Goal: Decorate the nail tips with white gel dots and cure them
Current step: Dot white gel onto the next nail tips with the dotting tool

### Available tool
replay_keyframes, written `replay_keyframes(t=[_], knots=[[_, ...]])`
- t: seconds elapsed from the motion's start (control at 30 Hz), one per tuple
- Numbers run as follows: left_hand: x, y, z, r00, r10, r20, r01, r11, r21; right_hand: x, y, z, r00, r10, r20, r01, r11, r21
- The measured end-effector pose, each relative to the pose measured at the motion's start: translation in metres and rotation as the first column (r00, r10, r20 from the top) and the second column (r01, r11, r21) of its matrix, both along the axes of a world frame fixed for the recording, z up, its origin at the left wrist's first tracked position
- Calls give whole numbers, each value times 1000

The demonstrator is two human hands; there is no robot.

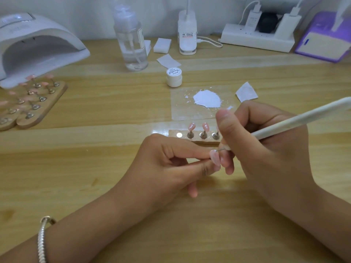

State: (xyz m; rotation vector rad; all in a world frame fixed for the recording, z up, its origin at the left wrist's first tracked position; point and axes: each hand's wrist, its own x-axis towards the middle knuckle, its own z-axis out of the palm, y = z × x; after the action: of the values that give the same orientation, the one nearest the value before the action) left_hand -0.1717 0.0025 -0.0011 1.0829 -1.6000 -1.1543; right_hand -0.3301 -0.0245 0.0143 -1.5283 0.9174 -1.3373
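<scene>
My left hand (171, 164) pinches a pink nail tip (215, 158) between thumb and forefinger. My right hand (266, 145) grips a white dotting pen (296, 122) whose thin metal point touches the upper end of that tip. Just behind the hands lies a small wooden holder (191, 139) with pink tips on metal stands and one bare magnet. A blob of white gel (207, 98) sits on a clear sheet (180, 111) beyond it, with the small white gel jar (174, 77) further back. The white curing lamp (36, 44) stands at the far left.
Two wooden holders (38, 107) with several pink tips lie in front of the lamp. A clear pump bottle (131, 37), a white bottle (187, 33), cotton pads (162, 45), a power strip (258, 37) and a purple box (326, 38) line the back edge. A wipe (246, 92) lies right of the sheet.
</scene>
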Motion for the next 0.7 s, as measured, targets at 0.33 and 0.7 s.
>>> replay_keyframes(t=[0.33,0.7], knots=[[1,0,-2,1000,-21,0,21,1000,-16,-1,-1,-2,1000,14,-13,-14,1000,3],[1,0,-2,1000,-14,-1,14,1000,-8,0,-1,-2,1000,18,13,-18,1000,20]])
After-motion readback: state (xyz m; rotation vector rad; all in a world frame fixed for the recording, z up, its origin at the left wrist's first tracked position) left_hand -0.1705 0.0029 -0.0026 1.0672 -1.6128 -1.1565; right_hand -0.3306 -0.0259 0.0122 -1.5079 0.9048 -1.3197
